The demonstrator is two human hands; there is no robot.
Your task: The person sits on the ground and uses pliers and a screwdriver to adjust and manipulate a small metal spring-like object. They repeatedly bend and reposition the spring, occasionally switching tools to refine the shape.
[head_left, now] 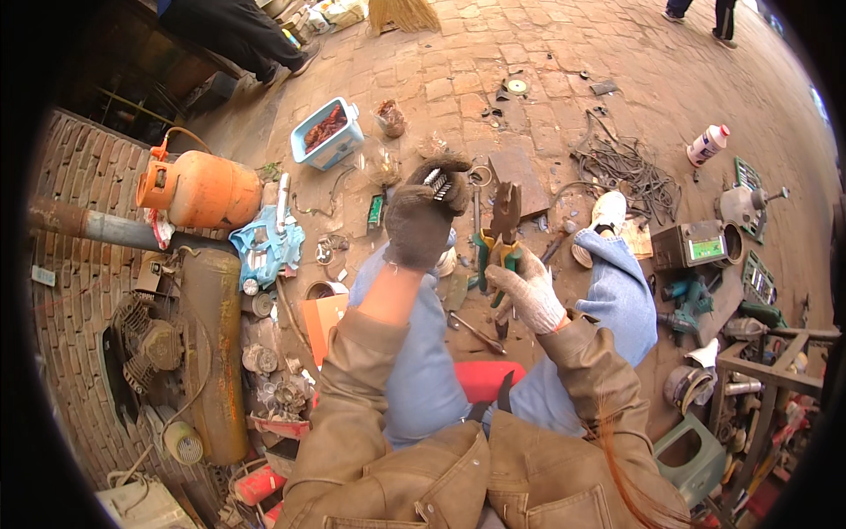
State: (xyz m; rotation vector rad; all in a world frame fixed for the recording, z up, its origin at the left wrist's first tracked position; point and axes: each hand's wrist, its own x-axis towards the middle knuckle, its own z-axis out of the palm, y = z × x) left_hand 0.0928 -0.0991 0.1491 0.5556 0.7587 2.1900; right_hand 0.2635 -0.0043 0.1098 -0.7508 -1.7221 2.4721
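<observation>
My left hand point(423, 216), in a dark grey glove, is raised with its fingers curled around a small dark piece with pale ribbed rows point(438, 183). What exactly this piece is I cannot make out. In a whitish knitted glove, my right hand point(531, 291) grips a pair of pliers point(505, 212) by their green and yellow handles. Their rusty brown jaws point away from me, a little to the right of my left hand and apart from it. Below the pliers, a thin metal tool point(476, 332) lies on the ground between my legs.
A flat rusty plate point(520, 181) lies ahead. Left of it stand a blue tub point(328, 137) of reddish-brown scraps and an orange gas cylinder point(214, 189). Tangled cables point(626, 167), a white bottle point(708, 145) and a green power tool point(692, 304) are on the right. Other people stand at the far edge.
</observation>
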